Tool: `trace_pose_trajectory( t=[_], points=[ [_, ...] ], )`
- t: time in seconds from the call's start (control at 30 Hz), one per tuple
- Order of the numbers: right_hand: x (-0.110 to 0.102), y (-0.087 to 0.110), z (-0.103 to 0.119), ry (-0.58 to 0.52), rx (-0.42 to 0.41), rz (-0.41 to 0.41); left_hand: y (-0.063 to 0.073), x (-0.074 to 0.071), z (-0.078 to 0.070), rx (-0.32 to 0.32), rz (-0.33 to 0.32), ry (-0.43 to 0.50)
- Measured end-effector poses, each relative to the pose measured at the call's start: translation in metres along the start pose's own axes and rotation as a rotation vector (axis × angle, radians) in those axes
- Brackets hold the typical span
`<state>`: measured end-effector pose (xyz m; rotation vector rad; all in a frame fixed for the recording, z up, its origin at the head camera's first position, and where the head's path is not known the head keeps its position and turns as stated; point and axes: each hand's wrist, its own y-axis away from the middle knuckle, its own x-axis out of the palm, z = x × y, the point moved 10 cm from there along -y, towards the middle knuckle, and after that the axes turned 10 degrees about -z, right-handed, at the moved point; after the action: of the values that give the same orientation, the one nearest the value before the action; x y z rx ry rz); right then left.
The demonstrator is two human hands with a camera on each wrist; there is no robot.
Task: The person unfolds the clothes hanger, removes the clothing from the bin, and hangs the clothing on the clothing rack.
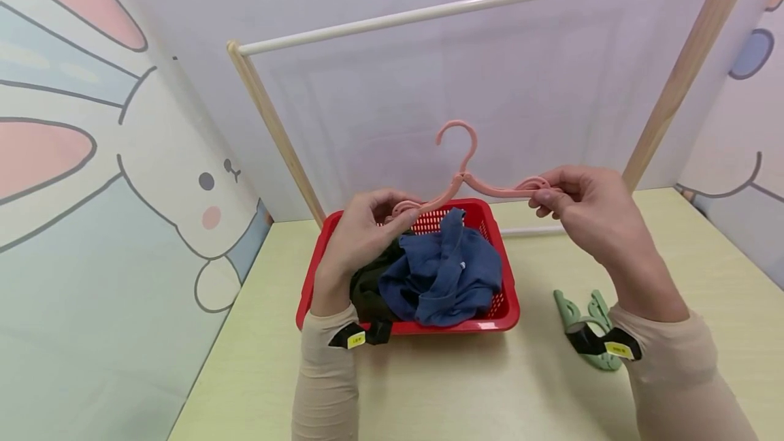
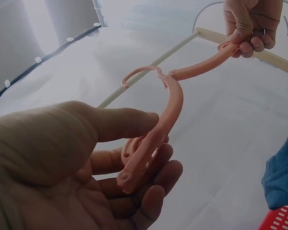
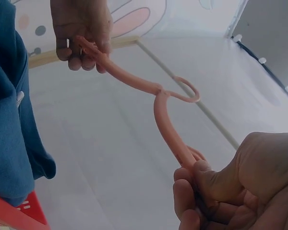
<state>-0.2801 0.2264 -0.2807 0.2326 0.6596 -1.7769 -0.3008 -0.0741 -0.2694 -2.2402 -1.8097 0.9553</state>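
Observation:
A pink folding clothes hanger (image 1: 461, 182) is held up above the basket, its arms spread and its hook pointing upward. My left hand (image 1: 366, 233) pinches the end of one arm, thumb on top and fingers beneath, as the left wrist view shows with the hanger arm (image 2: 172, 105). At the opposite end, my right hand (image 1: 591, 213) grips the other arm between thumb and curled fingers. Below the hanger, blue clothing (image 1: 456, 274) lies bunched in a red basket (image 1: 511, 315), with a dark green garment (image 1: 370, 288) beside it, partly behind my left hand.
A rack with a white top bar (image 1: 490, 1) and wooden posts (image 1: 692, 67) stands behind the basket. On the table (image 1: 453, 393), a folded green hanger (image 1: 603, 359) lies partly under my right wrist. A bunny-printed panel (image 1: 159, 175) borders the left side.

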Motion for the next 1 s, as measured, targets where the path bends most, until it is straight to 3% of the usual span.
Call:
trace_pose_trajectory(
  t=[0.27, 0.63, 1.0],
  points=[
    [0.003, 0.002, 0.004, 0.009, -0.021, -0.002, -0.003, 0.011, 0.002, -0.052, 0.006, 0.109],
    [0.01, 0.004, 0.011, -0.019, -0.069, 0.119, -0.002, 0.007, 0.005, -0.075, -0.026, 0.111],
    [0.008, 0.006, 0.011, -0.072, -0.088, 0.173, -0.002, 0.015, 0.0, -0.053, 0.019, 0.107]
  ],
)
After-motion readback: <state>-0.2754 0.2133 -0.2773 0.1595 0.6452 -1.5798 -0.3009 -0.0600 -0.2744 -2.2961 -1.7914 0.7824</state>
